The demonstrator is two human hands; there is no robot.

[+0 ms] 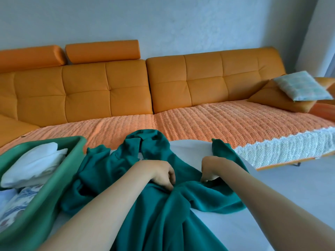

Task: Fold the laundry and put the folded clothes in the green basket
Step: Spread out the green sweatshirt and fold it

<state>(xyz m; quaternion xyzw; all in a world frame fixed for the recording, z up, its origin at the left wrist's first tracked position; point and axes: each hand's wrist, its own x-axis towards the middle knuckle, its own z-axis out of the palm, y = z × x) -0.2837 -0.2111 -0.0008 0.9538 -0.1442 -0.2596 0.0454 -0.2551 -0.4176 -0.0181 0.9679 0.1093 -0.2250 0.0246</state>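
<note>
A teal garment (159, 211) lies crumpled on a white table (282, 192) in front of me, its sleeves spread to the far left and far right. My left hand (163, 174) grips a bunch of the teal fabric near the middle. My right hand (210, 171) pinches the fabric just to the right of it. The green basket (45, 200) stands at the left edge of the table, touching the garment. Inside it lie folded white cloth (34, 163) and a blue patterned piece (16, 205).
An orange sofa (108, 87) with an orange textured throw (199, 122) runs behind the table. A pale checked cushion (302, 86) rests on an orange pillow at the sofa's right end. Grey floor shows at the right.
</note>
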